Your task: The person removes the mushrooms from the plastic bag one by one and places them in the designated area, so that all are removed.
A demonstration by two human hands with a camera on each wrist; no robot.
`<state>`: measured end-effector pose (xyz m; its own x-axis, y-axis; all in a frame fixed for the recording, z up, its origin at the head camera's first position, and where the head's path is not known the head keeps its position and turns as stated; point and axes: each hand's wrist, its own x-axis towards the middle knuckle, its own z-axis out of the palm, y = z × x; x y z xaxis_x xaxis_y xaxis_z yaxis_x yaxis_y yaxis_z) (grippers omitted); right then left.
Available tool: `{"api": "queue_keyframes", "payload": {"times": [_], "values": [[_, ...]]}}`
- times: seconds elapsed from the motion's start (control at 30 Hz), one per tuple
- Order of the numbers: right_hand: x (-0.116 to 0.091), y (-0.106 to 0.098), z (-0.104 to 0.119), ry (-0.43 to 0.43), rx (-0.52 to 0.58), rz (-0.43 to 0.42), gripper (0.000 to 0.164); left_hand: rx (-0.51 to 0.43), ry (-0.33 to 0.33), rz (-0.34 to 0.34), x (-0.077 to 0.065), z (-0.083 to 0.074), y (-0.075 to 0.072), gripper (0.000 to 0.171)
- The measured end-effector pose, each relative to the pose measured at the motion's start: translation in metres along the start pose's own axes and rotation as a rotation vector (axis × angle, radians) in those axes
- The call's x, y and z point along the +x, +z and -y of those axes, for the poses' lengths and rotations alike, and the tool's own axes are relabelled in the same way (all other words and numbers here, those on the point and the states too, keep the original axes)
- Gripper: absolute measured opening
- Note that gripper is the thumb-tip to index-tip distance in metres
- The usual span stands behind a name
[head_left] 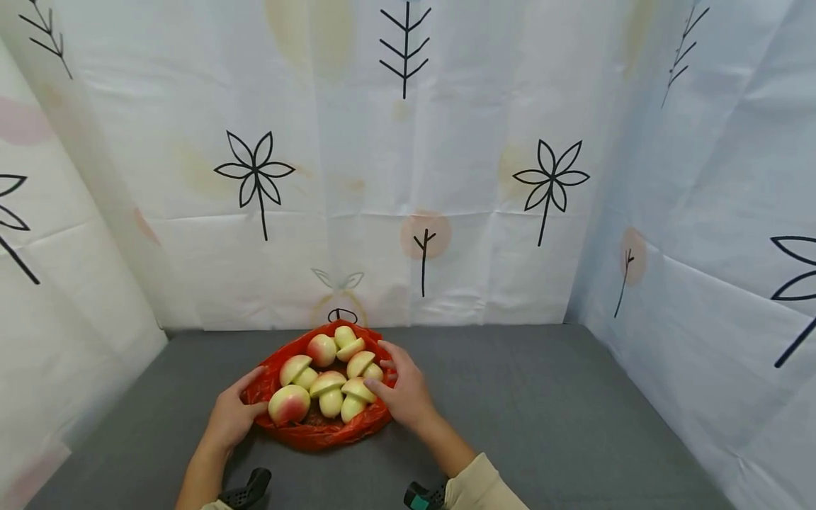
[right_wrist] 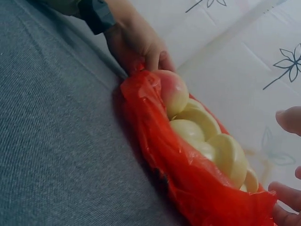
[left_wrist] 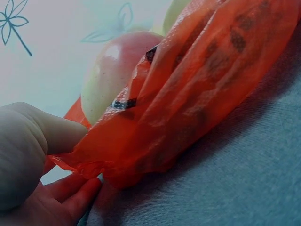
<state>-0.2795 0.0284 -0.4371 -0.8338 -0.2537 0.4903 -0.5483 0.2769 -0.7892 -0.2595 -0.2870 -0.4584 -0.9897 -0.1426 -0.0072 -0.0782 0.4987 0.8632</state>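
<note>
A red plastic bag (head_left: pixel 325 438) lies on the grey surface with its mouth spread wide. Inside are several pale yellow, red-blushed pieces; some look like whole apples (head_left: pixel 290 405), others are mushroom-shaped (head_left: pixel 328 386) with a domed cap over a rounder part. At the bag's left edge, my left hand (head_left: pixel 231 418) pinches the thin film between thumb and fingers, as the left wrist view shows close up. My right hand (head_left: pixel 408 393) is at the opposite rim, thumb and fingers spread apart. In the right wrist view its fingers (right_wrist: pixel 286 195) touch the bag's edge.
A grey cloth-covered table (head_left: pixel 510 418) extends around the bag. White curtains (head_left: pixel 472 142) printed with black plant drawings stand behind it and along both sides. Each wrist wears a dark strapped device (head_left: pixel 245 490).
</note>
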Motion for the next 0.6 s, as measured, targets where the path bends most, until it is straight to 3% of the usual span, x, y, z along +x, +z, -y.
{"api": "queue_keyframes", "payload": {"times": [0.4, 0.6], "values": [[-0.01, 0.005, -0.016, -0.051, -0.266, 0.177, 0.058, -0.053, 0.0, 0.013, -0.001, 0.005, -0.007, 0.07], [-0.012, 0.008, -0.019, -0.053, -0.339, 0.257, 0.058, -0.089, -0.019, 0.022, -0.001, 0.006, -0.008, 0.069]]}}
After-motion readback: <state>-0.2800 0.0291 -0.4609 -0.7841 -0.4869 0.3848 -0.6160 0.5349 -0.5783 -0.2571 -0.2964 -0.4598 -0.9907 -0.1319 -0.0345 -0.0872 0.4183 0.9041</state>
